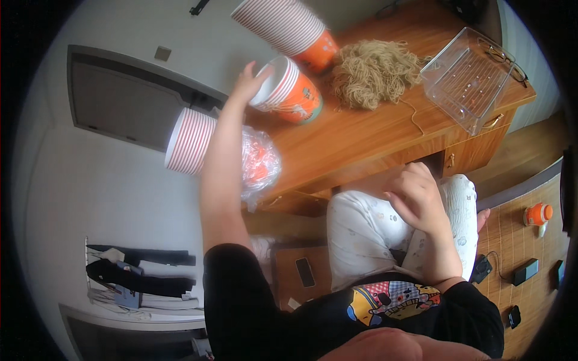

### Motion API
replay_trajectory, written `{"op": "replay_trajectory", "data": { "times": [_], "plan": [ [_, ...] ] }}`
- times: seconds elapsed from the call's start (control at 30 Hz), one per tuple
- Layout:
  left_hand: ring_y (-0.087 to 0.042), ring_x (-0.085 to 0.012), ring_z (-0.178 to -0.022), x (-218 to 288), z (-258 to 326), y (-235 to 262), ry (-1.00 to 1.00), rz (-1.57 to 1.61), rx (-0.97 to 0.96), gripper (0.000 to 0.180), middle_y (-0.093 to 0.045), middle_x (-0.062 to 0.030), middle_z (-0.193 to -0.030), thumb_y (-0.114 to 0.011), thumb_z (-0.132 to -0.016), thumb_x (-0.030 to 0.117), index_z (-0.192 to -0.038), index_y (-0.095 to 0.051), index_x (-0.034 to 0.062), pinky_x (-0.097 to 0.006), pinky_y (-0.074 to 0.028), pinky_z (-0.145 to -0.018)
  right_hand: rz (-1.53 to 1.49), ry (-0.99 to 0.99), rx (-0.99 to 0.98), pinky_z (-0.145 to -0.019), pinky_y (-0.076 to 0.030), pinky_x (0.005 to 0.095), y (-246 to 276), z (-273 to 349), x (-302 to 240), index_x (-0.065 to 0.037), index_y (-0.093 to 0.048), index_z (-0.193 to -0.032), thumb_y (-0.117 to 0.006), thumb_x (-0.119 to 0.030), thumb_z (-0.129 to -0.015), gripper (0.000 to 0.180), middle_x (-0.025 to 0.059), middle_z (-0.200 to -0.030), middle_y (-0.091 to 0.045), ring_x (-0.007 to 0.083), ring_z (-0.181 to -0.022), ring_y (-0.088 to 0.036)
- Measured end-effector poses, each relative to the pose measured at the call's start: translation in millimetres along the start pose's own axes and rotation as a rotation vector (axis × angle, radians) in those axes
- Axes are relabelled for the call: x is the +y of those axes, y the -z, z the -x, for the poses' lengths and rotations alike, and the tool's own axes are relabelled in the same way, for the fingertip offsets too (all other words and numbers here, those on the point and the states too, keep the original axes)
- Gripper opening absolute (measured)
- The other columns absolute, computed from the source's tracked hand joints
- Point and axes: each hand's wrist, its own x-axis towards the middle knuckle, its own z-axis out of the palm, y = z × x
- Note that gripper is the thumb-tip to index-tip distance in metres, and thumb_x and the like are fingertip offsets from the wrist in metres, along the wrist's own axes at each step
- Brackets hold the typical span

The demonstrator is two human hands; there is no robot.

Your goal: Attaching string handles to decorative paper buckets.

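Left hand [245, 81] reaches up with fingers spread against the rim of a ribbed orange-and-white paper bowl [288, 91] lying on its side on the glossy wooden desk [355, 141]. Right hand [418, 198] hangs loosely curled, holding nothing, above white trousers [361, 231]. Nearby lie tangled straw-coloured noodles [373, 71] and a clear plastic tray [466, 78].

Cup [288, 91]: orange paper, white inside, striped rim band, lying tilted on desk, mouth toward 10 o'clock. Left hand [247, 82] touching rim. Cup stack [289, 30] just beyond at 12 o'clock.
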Motion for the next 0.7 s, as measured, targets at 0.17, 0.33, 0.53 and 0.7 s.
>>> {"op": "replay_trajectory", "data": {
  "times": [0.17,0.33,0.53,0.7],
  "plan": [
    [-0.012,-0.0323,-0.145,2,-26,-23,0.148,0.009,-0.103,0.124,-0.010,-0.0242,-0.155,-0.064,-0.069,0.075,-0.151,-0.005,0.0038,-0.041,-0.018,-0.115,-0.011,-0.008,0.035,-0.069,-0.039,0.0358,8,-1,-2,-0.006,-0.061,-0.081,-0.069,-0.004,-0.073,0.012,0.0050,-0.075,-0.059,0.0253,-0.071,-0.052],
    [-0.013,-0.0313,-0.145,-1,-29,-27,0.179,0.299,-0.295,0.128,-0.012,-0.0231,-0.155,-0.066,-0.067,0.074,-0.150,-0.002,0.0016,-0.038,-0.017,-0.115,-0.061,-0.021,0.071,-0.066,-0.038,0.0343,14,1,7,-0.007,-0.062,-0.080,-0.070,-0.005,-0.074,0.011,0.0039,-0.073,-0.060,0.0234,-0.069,-0.053],
    [-0.025,-0.0311,-0.141,24,-24,-23,0.222,0.201,-0.374,0.119,-0.022,-0.0213,-0.153,-0.069,-0.070,0.068,-0.152,-0.007,0.0084,-0.039,-0.024,-0.112,-0.050,-0.097,0.124,-0.064,-0.037,0.0345,16,1,20,-0.006,-0.061,-0.078,-0.069,-0.006,-0.074,0.009,0.0050,-0.068,-0.056,0.0241,-0.065,-0.050],
    [-0.023,-0.0314,-0.142,36,-18,-24,0.214,0.174,-0.375,0.116,-0.021,-0.0212,-0.153,-0.068,-0.071,0.067,-0.152,-0.008,0.0093,-0.040,-0.023,-0.113,-0.064,-0.093,0.170,-0.064,-0.037,0.0344,21,3,20,-0.006,-0.062,-0.078,-0.069,-0.006,-0.074,0.008,0.0053,-0.067,-0.055,0.0238,-0.064,-0.049]
  ]
}}
